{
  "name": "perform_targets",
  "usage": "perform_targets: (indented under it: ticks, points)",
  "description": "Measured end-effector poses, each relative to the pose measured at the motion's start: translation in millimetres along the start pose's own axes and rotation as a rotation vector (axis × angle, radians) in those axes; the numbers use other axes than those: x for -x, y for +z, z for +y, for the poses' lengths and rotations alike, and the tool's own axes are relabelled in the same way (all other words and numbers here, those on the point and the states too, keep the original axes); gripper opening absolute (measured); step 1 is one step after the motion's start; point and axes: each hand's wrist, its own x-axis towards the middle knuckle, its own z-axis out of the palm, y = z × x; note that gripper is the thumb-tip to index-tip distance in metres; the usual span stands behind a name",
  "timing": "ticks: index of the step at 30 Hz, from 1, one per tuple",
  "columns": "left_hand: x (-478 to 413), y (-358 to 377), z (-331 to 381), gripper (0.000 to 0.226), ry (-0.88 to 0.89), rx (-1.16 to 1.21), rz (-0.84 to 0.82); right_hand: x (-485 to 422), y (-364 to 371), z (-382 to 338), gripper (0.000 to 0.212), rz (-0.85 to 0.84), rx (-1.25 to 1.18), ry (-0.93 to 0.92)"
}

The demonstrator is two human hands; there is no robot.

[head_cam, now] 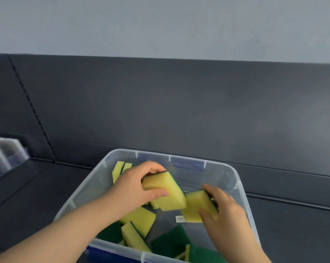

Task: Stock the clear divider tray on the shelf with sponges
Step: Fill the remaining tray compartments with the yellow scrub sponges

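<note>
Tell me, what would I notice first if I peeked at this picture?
Probably the two hands in the middle: the left hand grips a yellow sponge with a green back, and the right hand holds a second sponge right beside it. Both are over a clear plastic bin with more yellow and green sponges lying jumbled in the bottom. Far off at the left edge sits the clear divider tray on the dark shelf.
</note>
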Motion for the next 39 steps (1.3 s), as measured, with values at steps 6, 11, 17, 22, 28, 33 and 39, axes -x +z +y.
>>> perform_targets:
  ticks: [6,11,17,22,28,33,39]
  points:
    - [39,-15,-2,0.048,-0.012,-0.043,0.261,2,16,-6,0.058,0.123,-0.125,-0.014]
    - [72,-57,-20,0.045,-0.003,-0.053,0.358,4,37,-35,0.053,0.149,-0.185,-0.017]
    - [138,-140,-43,0.053,0.045,-0.122,0.434,36,85,-119,0.056,0.204,-0.304,-0.127]
    - [223,-237,-95,0.049,-0.044,-0.129,0.585,78,171,-214,0.061,0.18,-0.45,-0.299]
    - [330,-330,-166,0.049,-0.209,-0.24,0.713,123,300,-299,0.056,0.023,-0.556,-0.363]
    - [389,-375,-210,0.048,-0.314,-0.268,0.845,133,367,-349,0.053,-0.136,-0.6,-0.38]
    - [420,-406,-256,0.044,-0.452,-0.184,0.917,119,431,-406,0.039,-0.282,-0.787,-0.321]
